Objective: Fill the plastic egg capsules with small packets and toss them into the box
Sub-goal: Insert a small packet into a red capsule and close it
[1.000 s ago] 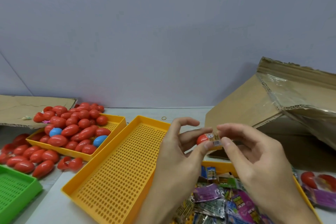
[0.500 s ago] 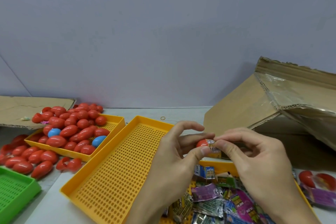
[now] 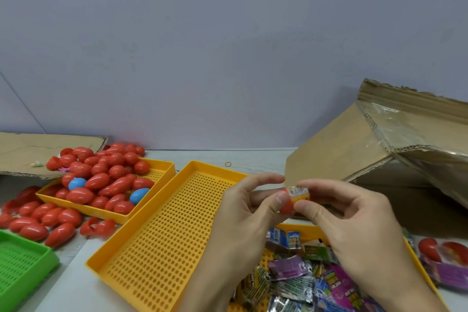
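Red at the centre: gripped an egg half (image 3: 287, 206) in the left hand (image 3: 250, 210), thumb across its front and fingers curled behind, up in the air over the near right part of the table (image 3: 253, 157). Pinched a packet (image 3: 298, 191) with the right hand (image 3: 349, 220), thumb and forefinger tight on its end, other fingers bent beneath. Had the packet at the half's open mouth, touching it; could not tell how far in. Held both hands just in front of the box (image 3: 367, 149).

Saw the box at the table's right edge, tipped on its side, with a torn, taped flap over the opening. Saw under the hands, at the near edge, a packet tray (image 3: 415, 258), yellow, heaped with loose packets (image 3: 291, 284) in purple, green and silver. Saw just left of it an empty tray (image 3: 162, 235), yellow and perforated, set slantwise from the near edge toward the middle. Found farther left an egg tray (image 3: 162, 167) piled with red eggs (image 3: 106, 175) and two blue eggs (image 3: 77, 183). Noted more loose eggs (image 3: 38, 220) on the table by the left edge, some touching that tray. Noted a green tray (image 3: 22, 261) at the near left corner, cut off by the view. Noted a cardboard sheet (image 3: 38, 149) at the far left corner, behind the pile. Spotted a rubber band (image 3: 228, 164) on bare table just beyond the empty tray. Spotted bagged eggs (image 3: 430, 248) at the right edge, beside the packet tray.
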The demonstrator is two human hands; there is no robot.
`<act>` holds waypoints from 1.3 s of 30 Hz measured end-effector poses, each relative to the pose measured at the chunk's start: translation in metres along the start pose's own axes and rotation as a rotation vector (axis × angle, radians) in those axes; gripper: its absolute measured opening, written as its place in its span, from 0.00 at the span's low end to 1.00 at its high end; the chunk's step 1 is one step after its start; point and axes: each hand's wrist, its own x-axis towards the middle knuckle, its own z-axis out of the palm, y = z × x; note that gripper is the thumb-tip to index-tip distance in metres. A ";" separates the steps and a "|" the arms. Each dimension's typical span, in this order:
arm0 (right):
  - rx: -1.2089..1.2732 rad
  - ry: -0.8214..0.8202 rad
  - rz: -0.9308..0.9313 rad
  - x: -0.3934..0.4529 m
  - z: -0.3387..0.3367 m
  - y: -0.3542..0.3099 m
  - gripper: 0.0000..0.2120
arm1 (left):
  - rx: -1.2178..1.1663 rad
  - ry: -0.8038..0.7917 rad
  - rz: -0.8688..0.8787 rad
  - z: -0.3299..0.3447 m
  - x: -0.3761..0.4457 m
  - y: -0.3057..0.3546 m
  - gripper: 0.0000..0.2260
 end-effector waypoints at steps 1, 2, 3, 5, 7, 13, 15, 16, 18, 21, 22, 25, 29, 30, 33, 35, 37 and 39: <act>0.027 0.008 0.006 0.000 0.000 0.000 0.15 | 0.001 0.008 -0.001 -0.001 0.000 0.000 0.10; 0.049 0.013 0.009 0.000 0.000 0.000 0.15 | -0.002 0.012 -0.001 -0.001 0.000 0.000 0.09; 0.060 0.013 0.010 0.001 0.000 -0.001 0.17 | -0.007 0.014 -0.001 -0.002 0.000 0.000 0.09; 0.071 0.016 0.017 0.001 0.000 -0.002 0.20 | -0.010 0.016 0.001 -0.001 0.000 0.001 0.10; 0.099 0.027 0.040 0.001 0.000 -0.002 0.22 | -0.019 0.023 0.009 -0.001 0.001 0.000 0.10; 0.113 0.004 0.046 0.000 0.000 -0.004 0.17 | -0.063 0.016 0.022 0.000 0.000 0.001 0.14; 0.154 -0.011 0.059 0.000 0.000 -0.004 0.15 | -0.062 0.007 0.027 0.000 0.000 0.001 0.15; 0.173 -0.021 0.063 0.000 -0.001 -0.005 0.15 | -0.057 0.004 0.030 0.000 0.000 0.001 0.15; 0.186 -0.036 0.061 0.000 0.000 -0.006 0.14 | -0.051 -0.004 0.034 -0.001 -0.001 0.001 0.15; 0.198 -0.019 0.057 -0.001 0.000 -0.007 0.15 | -0.047 -0.025 0.034 -0.001 -0.001 0.001 0.15; 0.200 -0.009 0.058 -0.001 0.000 -0.008 0.15 | -0.039 -0.032 0.033 -0.001 -0.001 0.001 0.14; 0.198 0.005 0.058 0.000 0.000 -0.008 0.15 | -0.013 -0.042 0.034 -0.001 0.000 -0.001 0.14; 0.228 0.015 0.090 0.000 0.000 -0.006 0.14 | 0.057 -0.038 0.040 -0.001 0.000 -0.002 0.10; 0.244 0.019 0.107 0.000 -0.001 -0.005 0.14 | 0.081 -0.035 0.045 -0.001 0.000 -0.002 0.10; 0.268 0.026 0.129 0.000 -0.002 -0.004 0.13 | 0.148 -0.030 0.051 -0.001 0.000 -0.002 0.12; 0.257 0.027 0.121 0.000 -0.002 -0.006 0.12 | 0.177 -0.026 0.053 -0.001 0.000 -0.002 0.11; 0.230 0.027 0.111 0.000 -0.001 -0.007 0.12 | 0.205 -0.018 0.051 -0.001 0.000 -0.002 0.10; 0.201 0.031 0.102 0.000 -0.001 -0.007 0.12 | 0.218 -0.014 0.046 -0.001 0.000 -0.002 0.11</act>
